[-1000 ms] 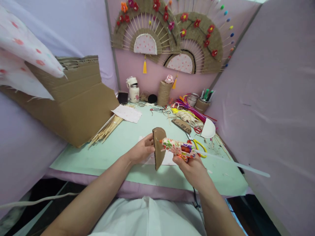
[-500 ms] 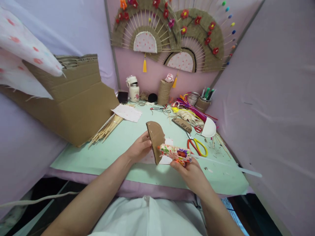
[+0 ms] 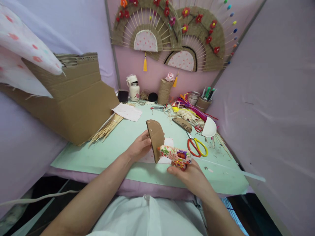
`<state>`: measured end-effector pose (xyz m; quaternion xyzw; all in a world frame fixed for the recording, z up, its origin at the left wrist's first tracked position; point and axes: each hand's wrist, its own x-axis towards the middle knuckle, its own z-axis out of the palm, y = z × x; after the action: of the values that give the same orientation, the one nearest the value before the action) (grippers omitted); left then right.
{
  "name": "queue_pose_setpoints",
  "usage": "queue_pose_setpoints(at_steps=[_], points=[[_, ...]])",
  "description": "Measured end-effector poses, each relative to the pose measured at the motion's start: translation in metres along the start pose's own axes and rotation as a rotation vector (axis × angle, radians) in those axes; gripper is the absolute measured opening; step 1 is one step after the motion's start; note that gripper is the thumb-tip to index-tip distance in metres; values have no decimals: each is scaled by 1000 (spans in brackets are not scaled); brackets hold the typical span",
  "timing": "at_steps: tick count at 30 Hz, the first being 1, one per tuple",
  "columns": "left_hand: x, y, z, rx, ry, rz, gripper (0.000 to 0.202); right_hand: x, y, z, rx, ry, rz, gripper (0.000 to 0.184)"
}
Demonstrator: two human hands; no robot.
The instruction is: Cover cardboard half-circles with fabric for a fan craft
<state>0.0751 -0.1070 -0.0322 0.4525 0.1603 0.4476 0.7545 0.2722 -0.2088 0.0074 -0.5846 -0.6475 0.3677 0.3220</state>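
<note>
A half-round piece of cardboard (image 3: 155,134) stands tilted above the table, pinched at its left edge by my left hand (image 3: 140,147). My right hand (image 3: 189,173) is closed around the handle of a flower-patterned glue gun (image 3: 173,153). The gun's orange nozzle points left and is at or very near the cardboard's face; I cannot tell if it touches. A long clear glue stick (image 3: 253,176) sticks out behind the gun to the right. Under the cardboard lies a white and pink cloth piece (image 3: 168,142), partly hidden.
Red and yellow scissors (image 3: 200,148) lie right of the glue gun, near a lettered cardboard piece (image 3: 182,124). A bundle of thin sticks (image 3: 105,129) and a big cardboard sheet (image 3: 81,105) are on the left. A twine spool (image 3: 164,91) and a bottle (image 3: 134,90) stand behind.
The right thumb has shifted slightly down and left on the glue gun. Both hands keep their hold, and the cardboard has barely moved.
</note>
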Motion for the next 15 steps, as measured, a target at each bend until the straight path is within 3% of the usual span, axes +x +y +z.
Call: queue_pose_setpoints(at_steps=[5, 15], points=[[0, 1, 0, 13, -7, 12, 63, -1, 2, 2, -17, -6, 82, 33], [-1, 0, -1, 27, 9, -11, 64, 0, 2, 3, 19, 7, 99, 24]])
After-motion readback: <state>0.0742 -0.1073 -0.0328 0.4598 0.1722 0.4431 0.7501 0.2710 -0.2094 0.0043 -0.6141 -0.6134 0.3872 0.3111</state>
